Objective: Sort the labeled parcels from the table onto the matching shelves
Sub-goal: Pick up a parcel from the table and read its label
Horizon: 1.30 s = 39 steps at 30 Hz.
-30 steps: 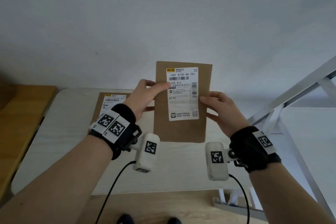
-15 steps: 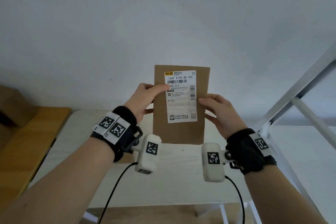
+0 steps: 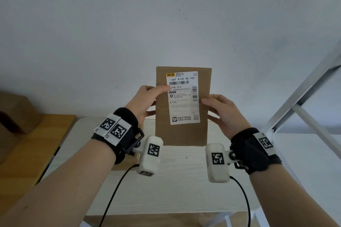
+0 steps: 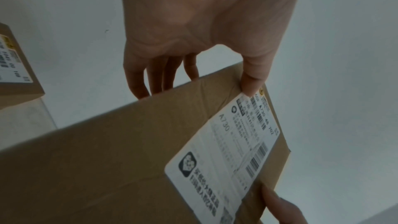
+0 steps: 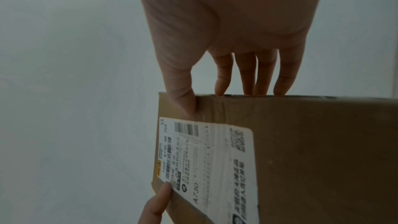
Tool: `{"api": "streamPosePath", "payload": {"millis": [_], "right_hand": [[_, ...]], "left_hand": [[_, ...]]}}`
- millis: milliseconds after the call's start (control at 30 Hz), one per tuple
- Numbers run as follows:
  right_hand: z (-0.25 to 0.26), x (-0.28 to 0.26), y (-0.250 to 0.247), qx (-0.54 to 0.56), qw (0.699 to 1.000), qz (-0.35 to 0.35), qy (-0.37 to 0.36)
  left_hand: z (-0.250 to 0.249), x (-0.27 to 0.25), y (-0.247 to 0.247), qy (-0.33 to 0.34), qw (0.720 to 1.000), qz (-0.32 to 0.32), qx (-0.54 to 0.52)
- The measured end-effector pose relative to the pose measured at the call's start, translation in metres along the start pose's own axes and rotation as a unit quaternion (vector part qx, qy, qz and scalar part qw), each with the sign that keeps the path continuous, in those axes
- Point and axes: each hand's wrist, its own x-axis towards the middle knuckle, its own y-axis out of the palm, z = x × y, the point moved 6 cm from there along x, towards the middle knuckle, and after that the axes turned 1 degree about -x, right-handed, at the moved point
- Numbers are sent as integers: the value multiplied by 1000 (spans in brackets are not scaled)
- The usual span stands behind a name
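Brown parcel (image 3: 181, 134) w/ A730 label (image 3: 183, 97) upright above bench (image 3: 177, 186), pinched btwn left hand (image 3: 143, 103) & right hand (image 3: 222, 114).

The flat brown cardboard parcel (image 3: 181, 134) bears a white shipping label (image 3: 184, 97) with black barcodes and a yellow logo; black wrist straps (image 3: 127, 131) carry black-and-white square markers.

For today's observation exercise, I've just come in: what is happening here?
A person holds a brown parcel upright above the table, left hand and right hand each pinching a side edge, thumbs in front. Its white label, reading A730, faces them. Another labeled parcel waits on the table; a white shelf frame stands to the right.
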Motion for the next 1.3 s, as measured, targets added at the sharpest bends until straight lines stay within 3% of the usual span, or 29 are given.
{"api": "streamPosePath", "payload": {"millis": [867, 1300], "right_hand": [[2, -13, -7, -9, 1000, 23, -6], [-38, -10, -27, 15, 997, 66, 34]], "left_hand": [[0, -14, 6, -11, 1000, -5, 7], [44, -35, 23, -51, 996, -74, -5]]}}
